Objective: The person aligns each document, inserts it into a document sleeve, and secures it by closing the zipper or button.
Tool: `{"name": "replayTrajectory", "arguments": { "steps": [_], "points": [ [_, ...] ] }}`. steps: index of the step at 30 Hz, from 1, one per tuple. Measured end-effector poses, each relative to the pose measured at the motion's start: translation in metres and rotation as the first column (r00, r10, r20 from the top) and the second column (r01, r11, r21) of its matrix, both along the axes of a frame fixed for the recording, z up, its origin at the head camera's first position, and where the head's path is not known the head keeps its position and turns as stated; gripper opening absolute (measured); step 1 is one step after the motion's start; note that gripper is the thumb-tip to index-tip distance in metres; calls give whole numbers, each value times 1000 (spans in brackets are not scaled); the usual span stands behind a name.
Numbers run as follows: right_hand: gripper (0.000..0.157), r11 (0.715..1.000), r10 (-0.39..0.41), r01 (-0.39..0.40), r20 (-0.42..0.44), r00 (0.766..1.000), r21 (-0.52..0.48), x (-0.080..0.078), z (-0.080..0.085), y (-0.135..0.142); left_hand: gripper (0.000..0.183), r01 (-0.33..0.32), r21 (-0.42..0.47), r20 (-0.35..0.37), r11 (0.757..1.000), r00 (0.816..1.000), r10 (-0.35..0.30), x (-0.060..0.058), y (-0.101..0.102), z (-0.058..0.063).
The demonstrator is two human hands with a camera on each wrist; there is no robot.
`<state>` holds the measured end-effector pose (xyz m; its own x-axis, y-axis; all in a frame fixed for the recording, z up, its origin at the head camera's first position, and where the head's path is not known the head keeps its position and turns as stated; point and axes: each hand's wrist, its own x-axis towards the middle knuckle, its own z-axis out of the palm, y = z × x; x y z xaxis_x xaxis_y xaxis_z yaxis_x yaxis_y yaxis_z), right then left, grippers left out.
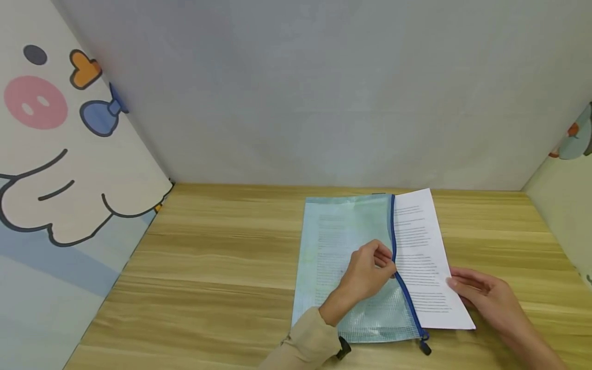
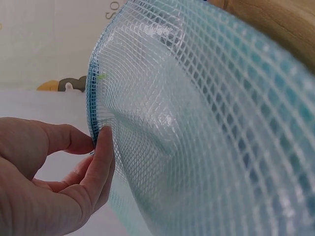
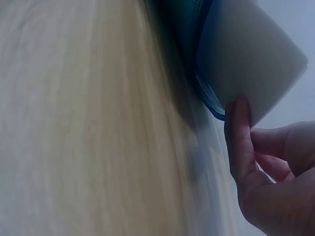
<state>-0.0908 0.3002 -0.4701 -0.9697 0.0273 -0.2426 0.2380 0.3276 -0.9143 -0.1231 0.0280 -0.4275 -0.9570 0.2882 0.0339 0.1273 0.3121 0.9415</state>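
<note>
A translucent mesh zipper pouch with a blue zipper edge lies on the wooden table. Printed paper sheets stick out of its right-hand opening, and more print shows through the pouch. With thumb and fingers, my left hand pinches the zipper edge near its middle; the left wrist view shows the mesh bulging up beside this hand. My right hand pinches the outer right edge of the sheets. In the right wrist view, its fingers lie against the underside of the paper.
A dark zipper pull hangs at the pouch's near right corner. The wooden table extends to the left. A pale wall stands behind, with cartoon-printed panels at the left and right sides.
</note>
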Motion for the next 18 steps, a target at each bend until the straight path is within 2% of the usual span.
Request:
{"name": "replayTrajectory", "arguments": {
  "steps": [10, 18],
  "points": [
    [61, 1000, 21, -21, 2, 1000, -18, -4, -2, -12, 9, 3, 19, -5, 1000, 1000, -3, 2, 0, 1],
    [45, 995, 26, -28, -27, 999, -93, -7, -4, -23, 10, -10, 14, -19, 1000, 1000, 10, 1, 3, 1]
  ]
}}
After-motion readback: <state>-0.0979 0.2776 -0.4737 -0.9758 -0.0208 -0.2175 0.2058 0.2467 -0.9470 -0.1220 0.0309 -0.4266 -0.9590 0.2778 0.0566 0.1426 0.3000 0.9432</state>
